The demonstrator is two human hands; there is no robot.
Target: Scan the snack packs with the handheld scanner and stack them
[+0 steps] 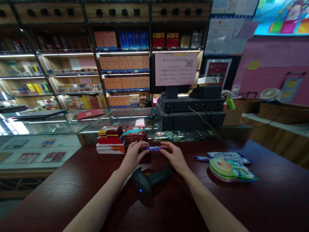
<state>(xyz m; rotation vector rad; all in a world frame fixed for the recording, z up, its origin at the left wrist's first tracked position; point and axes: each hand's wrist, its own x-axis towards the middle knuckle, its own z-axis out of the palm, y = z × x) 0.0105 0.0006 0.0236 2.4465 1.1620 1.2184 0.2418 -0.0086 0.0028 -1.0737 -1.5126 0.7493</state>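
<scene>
A small purple stick pack (154, 148) with white lettering, perhaps candy, is held level above the dark wooden counter. My left hand (134, 153) pinches its left end, and my right hand (174, 157) closes on the right end. Below them lies a black barcode scanner (145, 181) with a blue light lit on its head. Just beyond my left hand stand a stack of red, white and yellow boxes (109, 140) and a pile of dark red packets (134, 134). To the right are green packages (230, 169), blue-and-white packets (225, 156) and a small purple pack (202, 158).
Behind the counter (272, 190) a cash register base (190, 119) carries a monitor with a paper sign (175, 69). Cables hang down its front. A glass display case (113, 117) stretches left, with shelves of boxes (124, 64) along the wall. Cardboard boxes (285, 112) stand far right.
</scene>
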